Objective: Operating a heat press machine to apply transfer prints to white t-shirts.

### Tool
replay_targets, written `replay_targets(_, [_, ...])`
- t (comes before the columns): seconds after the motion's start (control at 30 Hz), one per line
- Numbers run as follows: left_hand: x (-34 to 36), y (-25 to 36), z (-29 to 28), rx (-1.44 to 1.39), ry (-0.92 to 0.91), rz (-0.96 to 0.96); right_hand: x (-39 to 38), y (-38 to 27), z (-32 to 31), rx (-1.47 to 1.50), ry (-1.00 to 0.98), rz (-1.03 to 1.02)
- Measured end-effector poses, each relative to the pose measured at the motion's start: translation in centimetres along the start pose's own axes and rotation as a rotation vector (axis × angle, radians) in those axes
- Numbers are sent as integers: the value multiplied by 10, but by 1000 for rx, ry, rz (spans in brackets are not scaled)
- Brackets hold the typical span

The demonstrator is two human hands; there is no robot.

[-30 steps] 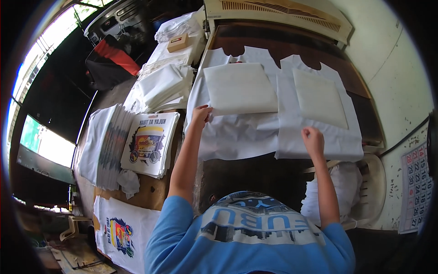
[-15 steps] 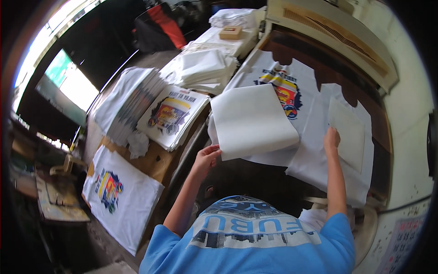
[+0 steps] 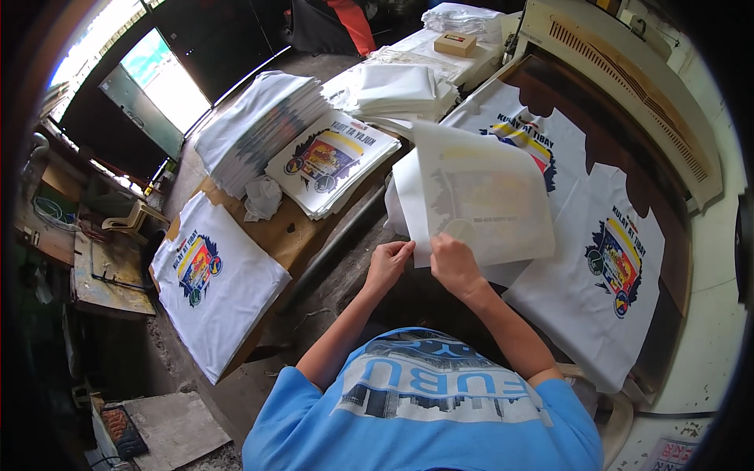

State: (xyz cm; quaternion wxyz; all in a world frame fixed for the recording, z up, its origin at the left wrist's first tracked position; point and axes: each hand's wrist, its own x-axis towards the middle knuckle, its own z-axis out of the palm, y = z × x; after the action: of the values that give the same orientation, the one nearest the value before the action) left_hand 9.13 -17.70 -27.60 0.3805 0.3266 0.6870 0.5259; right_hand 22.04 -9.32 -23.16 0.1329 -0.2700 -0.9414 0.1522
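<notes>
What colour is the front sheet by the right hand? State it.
Front sheet: white, with a faint print showing; best in the head view.

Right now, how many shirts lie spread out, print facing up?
3: the left shirt, near the tall stack; the middle shirt, partly behind the held sheets; and the right shirt, nearest the wall. Others may be hidden underneath.

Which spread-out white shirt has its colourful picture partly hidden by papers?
The middle white cloth shirt: held white rectangular paper sheets hide part of its multicoloured print. The left white shirt and right white shirt show theirs whole.
</notes>
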Motion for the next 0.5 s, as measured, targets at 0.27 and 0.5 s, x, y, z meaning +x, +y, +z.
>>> replay_targets(0.27, [10, 0, 3, 49, -27, 101, -7, -26, 10, 108, 126, -87])
replay_targets(0.5, [22, 8, -31, -45, -160, -59, -33, -41, 22, 538, 90, 653])
